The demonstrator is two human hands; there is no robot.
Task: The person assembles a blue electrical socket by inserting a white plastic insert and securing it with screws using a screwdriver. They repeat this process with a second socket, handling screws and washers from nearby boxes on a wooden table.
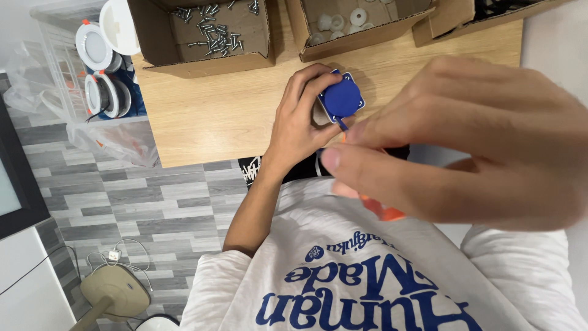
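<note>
While the head camera looks straight down over the wooden table (233, 116), this is how things stand:

Left hand: the left hand (300, 122) is out over the table edge, fingers curled round a blue square part (342, 98), gripping it by its sides and holding it just above the wood.

Blue square part: round raised face on a square base with pale corners, tilted towards the camera, sitting between the two hands.

Right hand: the right hand (465, 138) is close to the lens and blurred, fingers bunched together and closed on an orange-handled tool (383, 208); the orange end pokes out below the fingers.

Tool tip: a thin dark shaft meets the lower edge of the blue part; whether it actually touches, I cannot tell.

Boxes: a cardboard box of screws (211, 30) at the table's far left, a second cardboard box of white round parts (343, 21) just beside it.

Off the table: round white lamps (101, 55) in a clear bin to the left.
</note>
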